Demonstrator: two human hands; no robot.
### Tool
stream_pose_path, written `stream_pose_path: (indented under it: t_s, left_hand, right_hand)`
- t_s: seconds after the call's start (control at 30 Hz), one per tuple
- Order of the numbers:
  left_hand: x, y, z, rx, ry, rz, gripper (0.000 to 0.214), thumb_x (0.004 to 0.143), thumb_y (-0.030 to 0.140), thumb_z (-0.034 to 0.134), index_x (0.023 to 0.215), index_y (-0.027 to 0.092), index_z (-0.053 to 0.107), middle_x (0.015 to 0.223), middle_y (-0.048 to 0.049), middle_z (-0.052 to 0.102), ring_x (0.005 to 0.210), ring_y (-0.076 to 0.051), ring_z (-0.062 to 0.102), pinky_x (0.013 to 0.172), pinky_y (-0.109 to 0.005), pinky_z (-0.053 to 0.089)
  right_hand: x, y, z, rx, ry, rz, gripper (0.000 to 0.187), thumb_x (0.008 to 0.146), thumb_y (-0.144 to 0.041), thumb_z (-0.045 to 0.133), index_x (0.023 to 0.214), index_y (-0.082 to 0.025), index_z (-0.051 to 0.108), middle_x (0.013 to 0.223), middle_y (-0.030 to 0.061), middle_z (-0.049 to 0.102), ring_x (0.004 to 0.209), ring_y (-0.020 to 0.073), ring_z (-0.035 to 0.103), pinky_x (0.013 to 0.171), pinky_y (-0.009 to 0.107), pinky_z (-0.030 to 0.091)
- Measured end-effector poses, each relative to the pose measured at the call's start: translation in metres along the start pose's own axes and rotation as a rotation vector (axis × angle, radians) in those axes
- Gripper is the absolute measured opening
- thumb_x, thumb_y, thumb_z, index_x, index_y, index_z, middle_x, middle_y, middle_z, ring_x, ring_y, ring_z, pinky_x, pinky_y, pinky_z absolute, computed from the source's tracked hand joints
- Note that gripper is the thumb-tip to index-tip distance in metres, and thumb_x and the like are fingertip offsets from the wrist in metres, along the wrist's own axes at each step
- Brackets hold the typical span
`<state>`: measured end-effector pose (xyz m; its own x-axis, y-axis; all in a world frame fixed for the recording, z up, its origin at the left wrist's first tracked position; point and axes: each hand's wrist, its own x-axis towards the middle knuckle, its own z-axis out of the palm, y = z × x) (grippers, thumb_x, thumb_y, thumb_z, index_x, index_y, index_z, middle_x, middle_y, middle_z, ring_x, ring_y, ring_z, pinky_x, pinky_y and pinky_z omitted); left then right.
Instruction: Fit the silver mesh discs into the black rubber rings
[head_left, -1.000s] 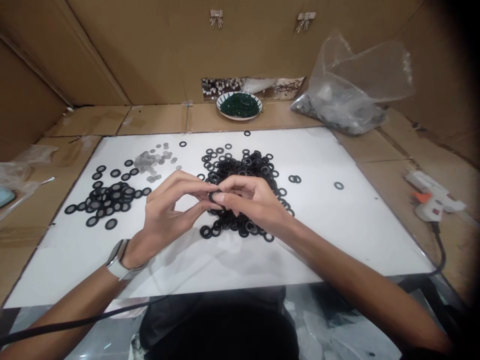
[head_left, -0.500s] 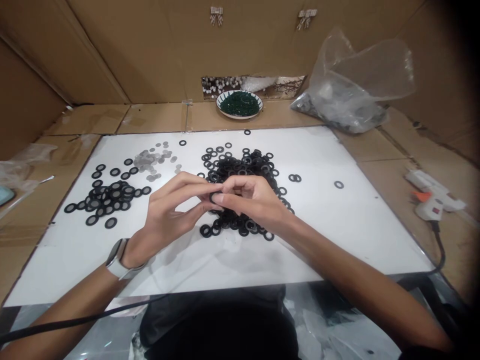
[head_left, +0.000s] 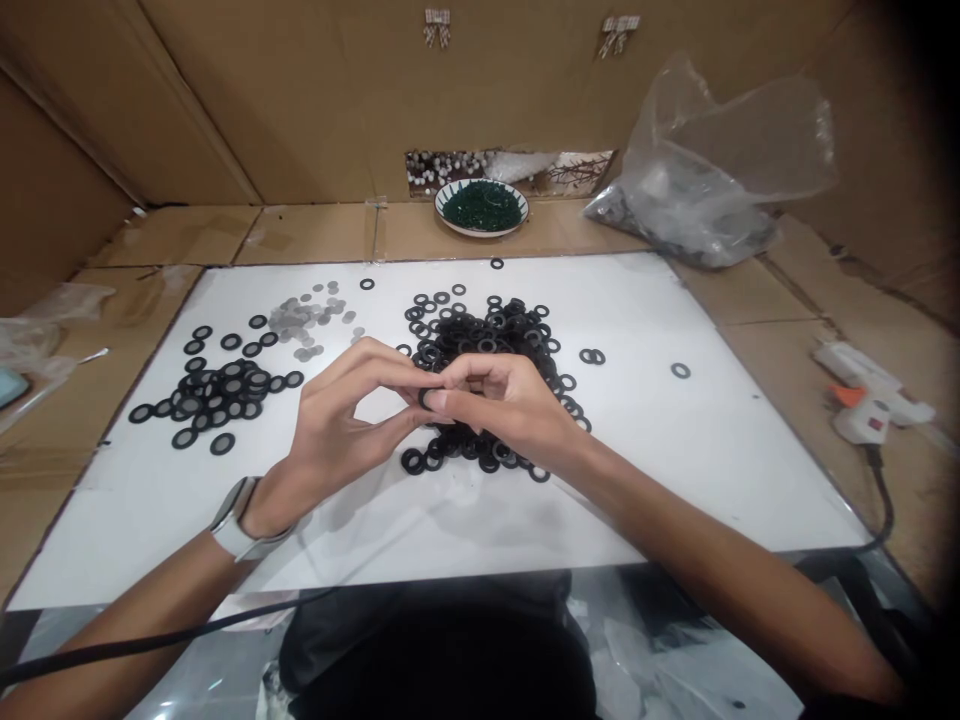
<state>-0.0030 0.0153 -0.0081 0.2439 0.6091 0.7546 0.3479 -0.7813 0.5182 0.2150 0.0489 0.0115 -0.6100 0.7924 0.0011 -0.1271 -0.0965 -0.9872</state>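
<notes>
Between the fingertips of both hands sits a black rubber ring (head_left: pixel 425 398), partly covered by the right thumb. My left hand (head_left: pixel 349 405), with a watch at the wrist, pinches the ring's left side. My right hand (head_left: pixel 502 398) grips it from the right, thumb pressed on its face. Right behind and below the hands lies a heap of black rings (head_left: pixel 491 335). To the left is a pile of black rings with grey mesh discs in them (head_left: pixel 225 390). Loose small grey discs (head_left: pixel 300 318) are scattered above that pile.
A patterned plate (head_left: pixel 442 222) of dark green bits stands at the back on cardboard. A clear plastic bag (head_left: pixel 697 200) slumps at the back right. A white hot glue gun (head_left: pixel 862 395) with a cable lies right of the white board (head_left: pixel 637 480). Cardboard walls (head_left: pixel 315 90) surround it.
Both hands stay together at the ring. The fingers have shifted slightly about it, and the gap between the left thumb and fingers looks a little wider.
</notes>
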Motion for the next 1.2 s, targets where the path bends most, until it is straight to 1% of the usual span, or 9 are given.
stream_pose_path:
  t_s: [0.2,0.33,0.53,0.63,0.8,0.9,1.0,1.1,1.2]
  left_hand:
    - [-0.0002,0.0028,0.0027,-0.007,0.034,-0.045,0.029,0.089,0.016,0.096,0.113,0.023,0.081,0.098,-0.0033,0.075,0.087,-0.016,0.071,0.072,-0.031,0.063]
    - [-0.0027,0.0030,0.0042,-0.045,0.040,-0.098,0.030,0.087,0.024,0.098,0.109,0.022,0.077,0.097,-0.0036,0.072,0.087,-0.016,0.070,0.071,-0.032,0.064]
    - [-0.0035,0.0033,0.0047,-0.054,0.042,-0.116,0.030,0.089,0.030,0.097,0.108,0.022,0.075,0.099,-0.0045,0.073,0.088,-0.017,0.071,0.071,-0.031,0.066]
    - [-0.0028,0.0033,0.0047,-0.057,0.038,-0.108,0.030,0.090,0.028,0.097,0.110,0.022,0.076,0.099,-0.0044,0.073,0.089,-0.016,0.070,0.071,-0.031,0.067]
    - [-0.0028,0.0011,0.0044,-0.084,0.040,-0.077,0.035,0.085,0.019,0.099,0.112,0.020,0.076,0.101,-0.0039,0.071,0.090,-0.015,0.069,0.073,-0.027,0.066]
    - [-0.0031,0.0008,0.0042,-0.080,0.037,-0.087,0.035,0.085,0.019,0.099,0.112,0.020,0.076,0.101,-0.0043,0.072,0.090,-0.016,0.070,0.073,-0.028,0.066]
    - [-0.0030,0.0017,0.0044,-0.074,0.041,-0.104,0.033,0.086,0.022,0.099,0.111,0.021,0.077,0.100,-0.0042,0.073,0.090,-0.017,0.070,0.073,-0.030,0.066]
    - [-0.0020,0.0024,0.0043,-0.061,0.047,-0.094,0.029,0.088,0.023,0.097,0.111,0.023,0.079,0.099,-0.0043,0.073,0.089,-0.017,0.071,0.071,-0.031,0.066]
    - [-0.0003,0.0027,0.0026,-0.028,0.028,-0.071,0.027,0.092,0.023,0.094,0.115,0.026,0.081,0.100,-0.0048,0.074,0.088,-0.017,0.071,0.070,-0.032,0.066]
  right_hand:
    - [-0.0014,0.0002,0.0014,0.006,0.003,0.024,0.035,0.086,-0.046,0.095,0.091,-0.015,0.079,0.073,-0.0027,0.062,0.064,0.0097,0.049,0.058,0.026,0.035]
    - [-0.0030,-0.0001,0.0021,0.008,-0.008,0.043,0.031,0.086,-0.044,0.095,0.089,-0.018,0.078,0.068,-0.0047,0.055,0.064,0.0108,0.045,0.058,0.027,0.033]
    - [-0.0034,-0.0003,0.0028,-0.001,-0.004,0.073,0.030,0.086,-0.043,0.093,0.090,-0.019,0.076,0.072,-0.0041,0.056,0.065,0.0117,0.048,0.058,0.027,0.035]
    - [-0.0034,0.0005,0.0029,0.015,-0.011,0.087,0.030,0.085,-0.043,0.094,0.091,-0.019,0.075,0.074,-0.0037,0.057,0.066,0.0120,0.050,0.058,0.027,0.037]
    - [-0.0034,0.0017,0.0037,0.037,0.002,0.128,0.038,0.084,-0.051,0.094,0.092,-0.021,0.072,0.077,-0.0030,0.057,0.065,0.0120,0.046,0.055,0.027,0.035]
    - [-0.0036,0.0020,0.0035,0.042,-0.004,0.133,0.037,0.084,-0.051,0.094,0.092,-0.021,0.073,0.077,-0.0029,0.057,0.065,0.0119,0.045,0.054,0.027,0.035]
    - [-0.0039,0.0022,0.0025,0.045,-0.020,0.115,0.035,0.087,-0.050,0.093,0.094,-0.021,0.074,0.081,-0.0018,0.060,0.067,0.0119,0.046,0.056,0.027,0.035]
    - [-0.0040,0.0021,0.0019,0.041,-0.021,0.114,0.036,0.088,-0.051,0.092,0.096,-0.020,0.076,0.084,-0.0004,0.062,0.068,0.0121,0.045,0.055,0.027,0.034]
    - [-0.0038,0.0013,0.0020,0.033,-0.013,0.112,0.036,0.088,-0.051,0.091,0.095,-0.020,0.076,0.083,-0.0005,0.063,0.067,0.0121,0.045,0.055,0.027,0.034]
